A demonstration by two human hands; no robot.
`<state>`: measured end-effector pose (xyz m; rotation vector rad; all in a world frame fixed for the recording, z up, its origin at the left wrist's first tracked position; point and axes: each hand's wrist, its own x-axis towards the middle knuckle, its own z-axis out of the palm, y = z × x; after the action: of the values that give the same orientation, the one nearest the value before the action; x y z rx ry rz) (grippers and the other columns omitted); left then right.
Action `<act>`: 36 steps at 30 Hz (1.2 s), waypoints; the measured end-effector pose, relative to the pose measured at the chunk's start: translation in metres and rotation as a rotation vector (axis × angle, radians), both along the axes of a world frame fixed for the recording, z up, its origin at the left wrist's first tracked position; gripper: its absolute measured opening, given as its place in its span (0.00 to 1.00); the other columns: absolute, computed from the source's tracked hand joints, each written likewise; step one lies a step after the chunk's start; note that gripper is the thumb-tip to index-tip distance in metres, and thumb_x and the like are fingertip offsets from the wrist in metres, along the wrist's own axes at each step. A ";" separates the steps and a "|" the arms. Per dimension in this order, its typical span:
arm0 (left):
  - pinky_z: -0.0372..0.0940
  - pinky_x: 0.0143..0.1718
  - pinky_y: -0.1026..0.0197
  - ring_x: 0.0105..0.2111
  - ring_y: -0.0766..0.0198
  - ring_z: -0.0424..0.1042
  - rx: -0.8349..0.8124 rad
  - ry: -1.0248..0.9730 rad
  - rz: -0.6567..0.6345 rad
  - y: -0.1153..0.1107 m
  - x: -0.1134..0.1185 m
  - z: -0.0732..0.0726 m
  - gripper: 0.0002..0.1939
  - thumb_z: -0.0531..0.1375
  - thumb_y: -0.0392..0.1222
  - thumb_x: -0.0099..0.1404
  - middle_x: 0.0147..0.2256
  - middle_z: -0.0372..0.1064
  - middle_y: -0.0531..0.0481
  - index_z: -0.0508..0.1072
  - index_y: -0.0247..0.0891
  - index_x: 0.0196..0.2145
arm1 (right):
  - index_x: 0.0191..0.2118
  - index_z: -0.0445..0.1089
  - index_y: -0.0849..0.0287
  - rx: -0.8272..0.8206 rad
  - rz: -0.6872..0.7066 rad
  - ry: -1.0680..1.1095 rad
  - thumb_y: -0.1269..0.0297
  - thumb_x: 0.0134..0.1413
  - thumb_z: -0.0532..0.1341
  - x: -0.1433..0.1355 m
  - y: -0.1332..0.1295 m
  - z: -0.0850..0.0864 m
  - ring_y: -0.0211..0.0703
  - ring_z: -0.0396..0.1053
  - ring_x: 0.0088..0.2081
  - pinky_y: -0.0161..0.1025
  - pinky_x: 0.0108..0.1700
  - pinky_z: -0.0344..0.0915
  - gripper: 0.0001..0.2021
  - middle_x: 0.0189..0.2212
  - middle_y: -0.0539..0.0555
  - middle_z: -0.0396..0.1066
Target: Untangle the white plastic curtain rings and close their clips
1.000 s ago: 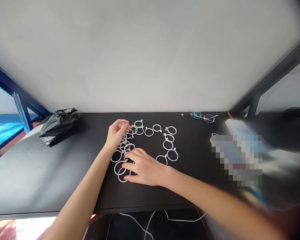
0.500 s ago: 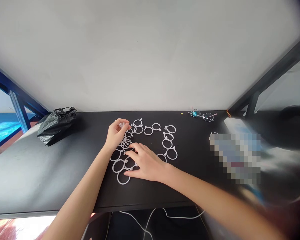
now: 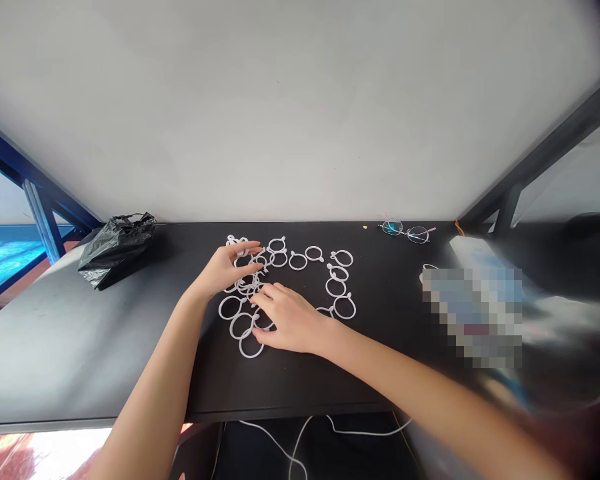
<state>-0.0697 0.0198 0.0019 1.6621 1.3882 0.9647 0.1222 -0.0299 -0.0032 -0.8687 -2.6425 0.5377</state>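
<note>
Several white rings with small knobs lie on the black table (image 3: 300, 387), roughly in a loop. My left hand (image 3: 226, 268) is over the cluster at the left, fingers apart, with rings beneath and behind it. Lower and to the right, my right hand (image 3: 293, 320) spreads thumb and fingers over the rings of the left side; its thumb touches the edge of the lowest ring (image 3: 251, 345). Neither hand lifts anything. A ring (image 3: 230, 308) lies left of my right hand, and more rings (image 3: 336, 287) form a column to its right.
A crumpled black plastic bag (image 3: 117, 247) sits at the back left. Eyeglasses (image 3: 405, 231) lie near the wall at the back right. A white box (image 3: 475, 257) and a blurred, pixelated package are at the right. White cables (image 3: 290, 457) hang below the table's front edge.
My left hand has opened and moved slightly left, exposing rings behind it. My right hand has shifted a little up, and the lowest ring has moved up and right.
</note>
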 end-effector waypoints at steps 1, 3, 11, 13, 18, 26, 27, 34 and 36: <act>0.57 0.59 0.47 0.56 0.48 0.66 -0.016 0.040 -0.061 -0.001 -0.005 0.001 0.30 0.67 0.47 0.53 0.51 0.72 0.43 0.71 0.39 0.53 | 0.46 0.69 0.66 0.004 0.000 -0.009 0.63 0.52 0.63 0.000 0.000 0.000 0.47 0.64 0.39 0.43 0.44 0.67 0.16 0.39 0.59 0.68; 0.51 0.63 0.48 0.61 0.50 0.59 -0.041 0.119 -0.143 -0.002 -0.013 0.003 0.33 0.66 0.44 0.53 0.58 0.66 0.45 0.67 0.41 0.57 | 0.47 0.69 0.65 0.026 0.007 -0.033 0.63 0.53 0.62 -0.001 0.001 0.001 0.47 0.64 0.40 0.44 0.44 0.67 0.17 0.39 0.59 0.67; 0.57 0.60 0.48 0.60 0.48 0.62 -0.028 0.379 -0.132 -0.002 -0.016 0.000 0.37 0.60 0.40 0.51 0.60 0.62 0.45 0.64 0.40 0.60 | 0.51 0.69 0.60 0.215 0.138 -0.264 0.68 0.59 0.55 -0.003 0.004 0.012 0.47 0.65 0.38 0.41 0.36 0.65 0.15 0.43 0.62 0.65; 0.59 0.59 0.49 0.58 0.47 0.63 -0.015 0.412 -0.096 0.000 -0.013 -0.002 0.36 0.59 0.42 0.50 0.59 0.64 0.43 0.65 0.37 0.59 | 0.51 0.68 0.60 0.254 0.160 -0.301 0.69 0.60 0.54 -0.005 0.003 0.015 0.47 0.65 0.38 0.41 0.36 0.64 0.15 0.44 0.63 0.65; 0.64 0.54 0.51 0.53 0.48 0.69 0.013 0.435 -0.075 0.000 -0.009 -0.006 0.34 0.57 0.40 0.51 0.56 0.68 0.45 0.67 0.38 0.58 | 0.50 0.68 0.60 0.220 0.175 -0.366 0.69 0.60 0.54 -0.010 0.005 0.022 0.47 0.67 0.37 0.40 0.35 0.64 0.14 0.46 0.64 0.65; 0.69 0.41 0.56 0.37 0.55 0.76 0.039 0.547 -0.086 -0.001 -0.005 -0.007 0.31 0.51 0.35 0.52 0.47 0.75 0.48 0.72 0.41 0.55 | 0.49 0.68 0.60 0.072 0.194 -0.423 0.72 0.57 0.55 -0.016 0.009 0.033 0.42 0.69 0.32 0.38 0.31 0.63 0.15 0.42 0.60 0.66; 0.68 0.42 0.56 0.39 0.55 0.75 0.059 0.563 -0.094 -0.001 -0.005 -0.007 0.32 0.51 0.34 0.52 0.47 0.75 0.47 0.72 0.41 0.55 | 0.49 0.68 0.60 0.068 0.200 -0.437 0.72 0.57 0.54 -0.017 0.008 0.034 0.42 0.69 0.31 0.38 0.31 0.63 0.15 0.42 0.59 0.66; 0.66 0.51 0.55 0.51 0.53 0.70 0.148 0.597 -0.116 0.001 -0.006 -0.014 0.32 0.51 0.34 0.53 0.52 0.72 0.50 0.71 0.42 0.56 | 0.46 0.70 0.60 0.077 0.174 -0.504 0.73 0.57 0.54 -0.008 0.005 0.038 0.41 0.67 0.30 0.36 0.28 0.58 0.12 0.38 0.57 0.67; 0.65 0.53 0.55 0.53 0.52 0.69 0.143 0.614 -0.103 0.002 -0.007 -0.016 0.30 0.51 0.35 0.53 0.54 0.71 0.50 0.73 0.41 0.54 | 0.43 0.71 0.60 0.077 0.152 -0.517 0.74 0.56 0.55 -0.001 0.006 0.039 0.39 0.66 0.28 0.35 0.27 0.56 0.11 0.37 0.56 0.67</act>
<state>-0.0768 0.0223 -0.0141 2.2336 1.6200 0.5149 0.1217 -0.0239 0.0357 -0.8834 -3.1907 0.2659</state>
